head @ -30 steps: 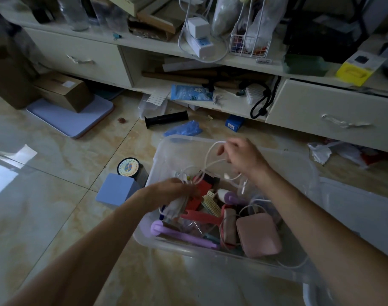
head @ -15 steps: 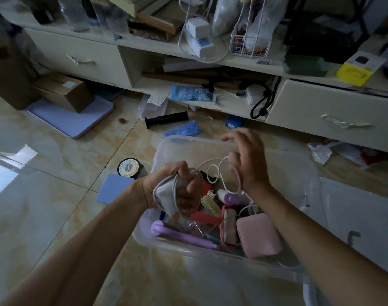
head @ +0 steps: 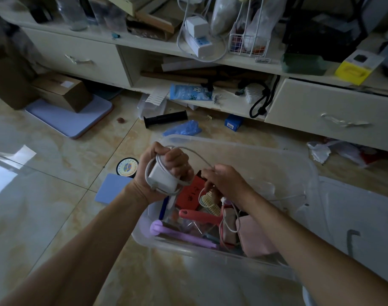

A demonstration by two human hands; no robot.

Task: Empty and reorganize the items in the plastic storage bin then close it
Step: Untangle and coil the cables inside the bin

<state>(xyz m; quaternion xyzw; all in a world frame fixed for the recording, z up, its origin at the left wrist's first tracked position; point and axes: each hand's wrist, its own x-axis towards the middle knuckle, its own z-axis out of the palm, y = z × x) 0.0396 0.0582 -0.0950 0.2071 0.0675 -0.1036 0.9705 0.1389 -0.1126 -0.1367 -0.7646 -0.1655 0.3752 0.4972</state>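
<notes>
Left hand (head: 164, 171) gripping a white rectangular power adapter (head: 162, 176) wrapped in its thin white cable (head: 195, 155), right hand (head: 226, 182) pinching that cable, both above the clear plastic storage bin (head: 283, 160) on the tiled floor, red plastic brush (head: 199, 216) and purple plastic handle (head: 179, 234) inside

A cardboard box (head: 61, 90) sits on a lavender board (head: 69, 117) beside cluttered shelves (head: 210, 60)
</notes>
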